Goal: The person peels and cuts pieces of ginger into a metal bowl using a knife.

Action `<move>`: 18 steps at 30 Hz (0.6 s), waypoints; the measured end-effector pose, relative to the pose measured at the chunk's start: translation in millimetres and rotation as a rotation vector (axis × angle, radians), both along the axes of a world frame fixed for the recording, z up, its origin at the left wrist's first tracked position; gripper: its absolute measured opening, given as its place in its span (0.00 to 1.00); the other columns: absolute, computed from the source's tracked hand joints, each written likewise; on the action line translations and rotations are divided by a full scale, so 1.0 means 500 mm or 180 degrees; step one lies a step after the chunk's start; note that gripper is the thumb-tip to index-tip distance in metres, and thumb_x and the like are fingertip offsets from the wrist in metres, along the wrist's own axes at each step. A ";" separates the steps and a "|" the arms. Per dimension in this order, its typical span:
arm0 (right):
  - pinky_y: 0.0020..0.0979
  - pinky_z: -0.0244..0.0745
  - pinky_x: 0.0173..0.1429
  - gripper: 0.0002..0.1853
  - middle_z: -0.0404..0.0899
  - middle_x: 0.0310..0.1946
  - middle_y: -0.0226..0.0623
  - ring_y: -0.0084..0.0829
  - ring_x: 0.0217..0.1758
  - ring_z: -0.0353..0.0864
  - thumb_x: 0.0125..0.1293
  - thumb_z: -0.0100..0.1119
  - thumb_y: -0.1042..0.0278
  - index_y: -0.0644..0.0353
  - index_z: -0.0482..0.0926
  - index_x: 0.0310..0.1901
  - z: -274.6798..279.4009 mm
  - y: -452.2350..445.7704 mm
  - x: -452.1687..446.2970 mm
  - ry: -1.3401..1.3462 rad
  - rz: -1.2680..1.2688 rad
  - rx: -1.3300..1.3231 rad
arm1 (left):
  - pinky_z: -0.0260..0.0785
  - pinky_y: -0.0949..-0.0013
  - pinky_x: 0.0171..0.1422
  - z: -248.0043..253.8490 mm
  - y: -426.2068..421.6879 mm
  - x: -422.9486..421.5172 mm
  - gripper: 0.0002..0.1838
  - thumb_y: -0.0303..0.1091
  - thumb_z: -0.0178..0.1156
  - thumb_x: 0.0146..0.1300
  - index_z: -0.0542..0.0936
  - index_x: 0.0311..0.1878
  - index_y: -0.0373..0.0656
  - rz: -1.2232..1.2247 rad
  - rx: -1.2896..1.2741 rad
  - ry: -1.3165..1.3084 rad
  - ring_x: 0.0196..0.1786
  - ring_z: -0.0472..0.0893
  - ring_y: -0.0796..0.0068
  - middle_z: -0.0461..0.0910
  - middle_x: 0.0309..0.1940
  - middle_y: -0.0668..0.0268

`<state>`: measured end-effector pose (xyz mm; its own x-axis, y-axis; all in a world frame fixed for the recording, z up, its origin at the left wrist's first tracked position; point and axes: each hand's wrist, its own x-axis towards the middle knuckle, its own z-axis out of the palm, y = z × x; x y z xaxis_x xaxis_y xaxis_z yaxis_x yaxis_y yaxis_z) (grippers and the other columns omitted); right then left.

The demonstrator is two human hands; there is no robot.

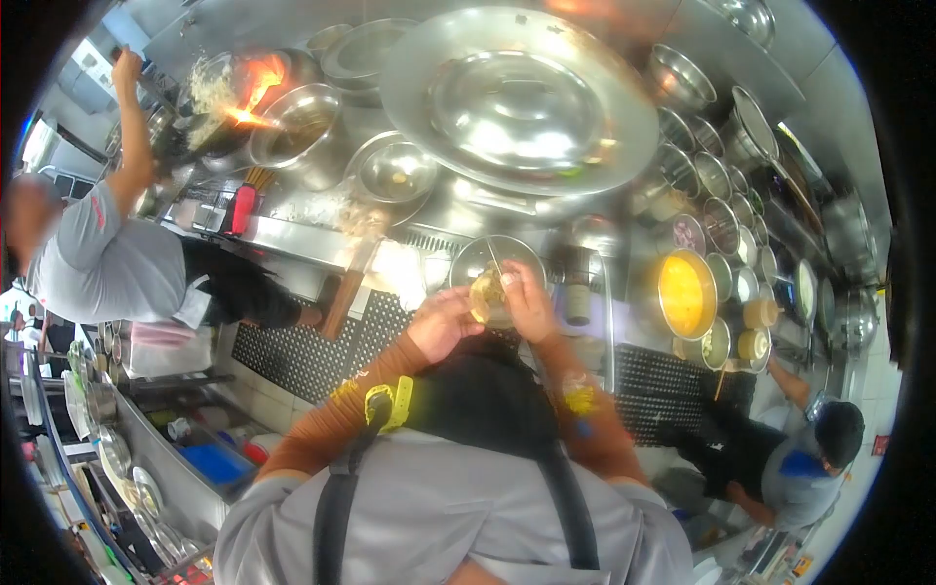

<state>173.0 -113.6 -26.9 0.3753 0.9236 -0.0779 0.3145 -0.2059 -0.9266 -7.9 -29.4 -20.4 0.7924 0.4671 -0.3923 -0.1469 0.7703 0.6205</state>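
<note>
My left hand (444,322) is closed round a knobbly yellow-brown piece (484,294) that looks like ginger root. Close against it on the right, my right hand (528,304) is closed too, with a thin shiny metal tool (495,256) sticking up from its fingers; whether this is a knife or a spoon I cannot tell. Just beyond and below both hands is a round metal bowl (460,261). The fingers partly cover the piece and the bowl's near side.
A very large metal dish (419,127) stands ahead. At left, a co-worker (107,253) tosses food in a flaming wok (210,146). To the right are a bowl of yellow liquid (686,294) and several metal containers; another person (814,458) is lower right.
</note>
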 end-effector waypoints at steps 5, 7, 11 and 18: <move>0.41 0.72 0.63 0.30 0.75 0.59 0.61 0.54 0.60 0.78 0.76 0.45 0.49 0.58 0.61 0.72 0.024 -0.012 -0.022 -0.0441 0.0528 0.0179 | 0.75 0.66 0.51 -0.019 0.037 -0.005 0.15 0.30 0.55 0.69 0.74 0.58 0.42 0.0038 -0.0263 -0.0488 0.52 0.79 0.74 0.80 0.51 0.64; 0.41 0.70 0.66 0.32 0.73 0.61 0.61 0.55 0.63 0.76 0.75 0.45 0.50 0.58 0.58 0.74 0.040 -0.014 -0.024 -0.0271 0.0630 0.0043 | 0.75 0.67 0.51 -0.015 0.040 -0.002 0.15 0.30 0.55 0.70 0.74 0.58 0.42 -0.0072 -0.0208 -0.0481 0.52 0.79 0.74 0.80 0.51 0.65; 0.41 0.70 0.66 0.32 0.72 0.62 0.62 0.57 0.63 0.74 0.75 0.46 0.50 0.57 0.57 0.74 0.046 -0.014 -0.022 -0.0423 0.0672 0.0103 | 0.75 0.69 0.50 -0.002 0.024 -0.003 0.15 0.31 0.55 0.71 0.74 0.58 0.42 0.0122 0.0167 0.0093 0.50 0.80 0.74 0.80 0.50 0.67; 0.44 0.73 0.62 0.30 0.75 0.58 0.60 0.58 0.58 0.78 0.74 0.47 0.50 0.58 0.62 0.71 0.046 -0.014 -0.026 -0.0477 0.0569 0.0094 | 0.75 0.71 0.50 0.002 0.018 -0.004 0.16 0.31 0.55 0.72 0.73 0.61 0.41 -0.0214 0.0818 0.0153 0.46 0.81 0.75 0.80 0.48 0.65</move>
